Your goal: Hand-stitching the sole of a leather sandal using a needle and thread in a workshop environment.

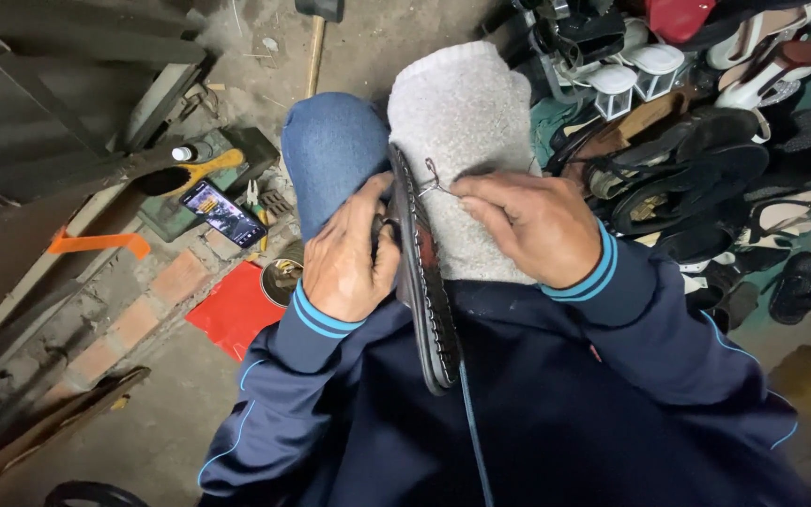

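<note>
A dark sandal sole [424,282] stands on edge at frame centre, against a grey towel [462,141] over the knee. The left hand [349,253] grips its side; the right hand [532,225] pinches a thin thread [434,183]. A phone [222,213] lies at left, piled shoes [706,169] at upper right
</note>
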